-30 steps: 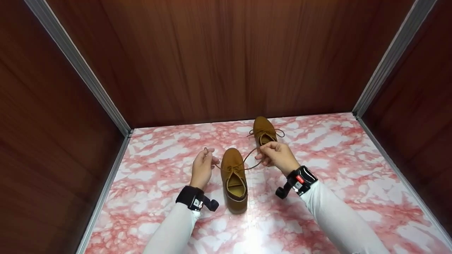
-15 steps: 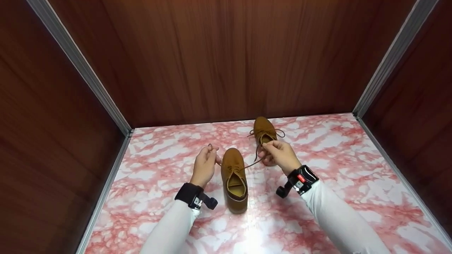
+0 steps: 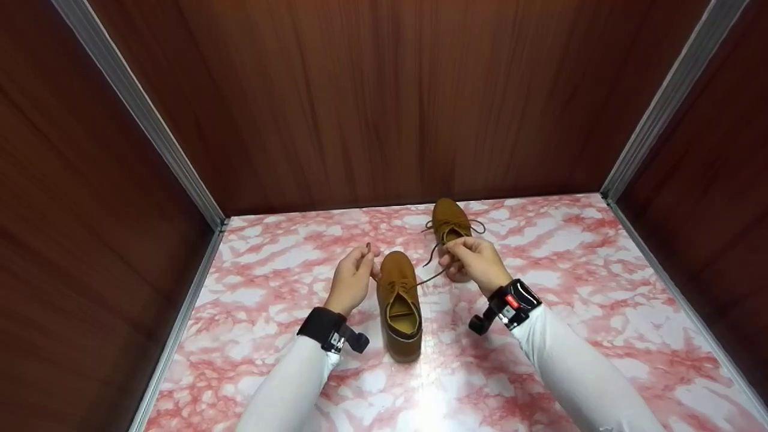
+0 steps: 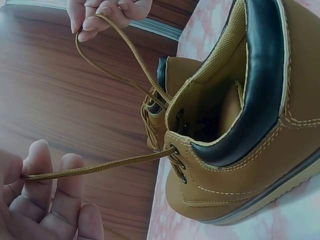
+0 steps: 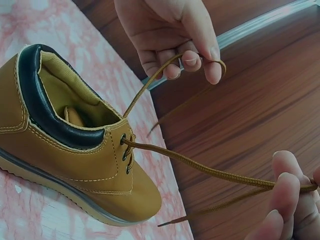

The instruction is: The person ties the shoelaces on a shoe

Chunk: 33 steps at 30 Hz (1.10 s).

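A tan lace-up shoe (image 3: 396,265) with a dark padded collar (image 4: 267,65) stands upright between the hands, toe pointing away. To its left, my left hand (image 3: 351,279) pinches one shoelace (image 4: 100,166), which runs taut to an eyelet in the left wrist view. My right hand (image 3: 477,264), on the other side, pinches the second shoelace (image 5: 200,169). From there, one strand goes to the shoe and the lace's tip hangs loose. In the right wrist view my left hand (image 5: 172,32) shows at the top, with its lace curving over a fingertip.
Another tan shoe (image 3: 447,211), its lace tied in a bow, stands farther back, partly behind my right hand. The surface (image 3: 270,360) is marbled pink and white. Dark wood panels (image 3: 360,108) with metal corner strips enclose the back and sides.
My left hand has shifted slightly right, closer to the shoe. The right-hand lace formed a wide loop earlier; now its tip hangs free below the right hand. The shoes stay put.
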Motion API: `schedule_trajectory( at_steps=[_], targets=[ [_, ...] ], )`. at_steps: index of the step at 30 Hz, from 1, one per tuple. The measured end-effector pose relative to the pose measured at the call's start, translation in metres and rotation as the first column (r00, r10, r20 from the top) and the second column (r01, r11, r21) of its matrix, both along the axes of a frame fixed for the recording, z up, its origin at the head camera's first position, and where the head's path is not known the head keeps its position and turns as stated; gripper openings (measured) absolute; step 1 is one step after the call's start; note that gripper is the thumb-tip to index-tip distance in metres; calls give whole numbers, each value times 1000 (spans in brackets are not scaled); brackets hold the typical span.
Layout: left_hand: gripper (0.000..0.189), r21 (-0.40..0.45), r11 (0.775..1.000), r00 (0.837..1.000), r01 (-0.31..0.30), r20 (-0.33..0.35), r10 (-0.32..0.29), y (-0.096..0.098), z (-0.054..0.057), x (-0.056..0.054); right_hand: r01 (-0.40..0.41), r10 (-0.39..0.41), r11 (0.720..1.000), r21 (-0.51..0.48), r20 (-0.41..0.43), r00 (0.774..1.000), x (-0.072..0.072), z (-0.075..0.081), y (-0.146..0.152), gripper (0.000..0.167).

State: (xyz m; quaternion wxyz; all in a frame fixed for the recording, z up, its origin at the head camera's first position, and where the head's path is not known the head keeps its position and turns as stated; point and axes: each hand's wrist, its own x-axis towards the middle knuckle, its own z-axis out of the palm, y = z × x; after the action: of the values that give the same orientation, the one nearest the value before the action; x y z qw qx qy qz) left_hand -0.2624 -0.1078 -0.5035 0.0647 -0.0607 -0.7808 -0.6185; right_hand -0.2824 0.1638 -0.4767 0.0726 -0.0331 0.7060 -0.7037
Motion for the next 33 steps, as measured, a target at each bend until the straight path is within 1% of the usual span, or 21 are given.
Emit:
schedule_trajectory(
  at_steps=[11, 16, 18, 20, 24, 27, 29, 31, 33],
  targets=[
    [24, -82, 996, 1000, 20, -13, -22, 3, 3, -2, 8, -8, 1000, 2, -13, 1000, -3, 0, 0, 17],
    [23, -113, 992, 998, 64, -6, -65, 4, 9, -4, 19, -19, 1000, 2, -9, 1000, -4, 4, 0, 19],
    [23, -132, 987, 996, 88, 0, -88, 5, 11, -5, 23, -23, 1000, -1, -1, 1000, -5, 5, 0, 24],
    [22, -166, 981, 995, 103, 3, -104, 8, 15, -7, 21, -21, 1000, -4, -2, 1000, -5, 7, 1, 23],
    [22, -243, 962, 991, 128, 3, -131, 16, 23, -10, 21, -21, 1000, -16, -9, 1000, -6, 10, 1, 16],
    [23, -271, 950, 987, 153, -5, -160, 25, 27, -13, 21, -21, 999, -35, -6, 1000, -6, 11, 1, 15],
    [25, -284, 941, 980, 183, -17, -196, 31, 29, -15, 19, -19, 999, -40, -4, 1000, -6, 12, 2, 15],
    [27, -312, 926, 972, 211, -33, -233, 38, 29, -17, 32, -32, 999, -41, -1, 999, -6, 12, 3, 15],
    [28, -359, 904, 964, 233, -39, -264, 44, 28, -19, 51, -51, 998, -29, -5, 999, -6, 13, 3, 15]
  ],
)
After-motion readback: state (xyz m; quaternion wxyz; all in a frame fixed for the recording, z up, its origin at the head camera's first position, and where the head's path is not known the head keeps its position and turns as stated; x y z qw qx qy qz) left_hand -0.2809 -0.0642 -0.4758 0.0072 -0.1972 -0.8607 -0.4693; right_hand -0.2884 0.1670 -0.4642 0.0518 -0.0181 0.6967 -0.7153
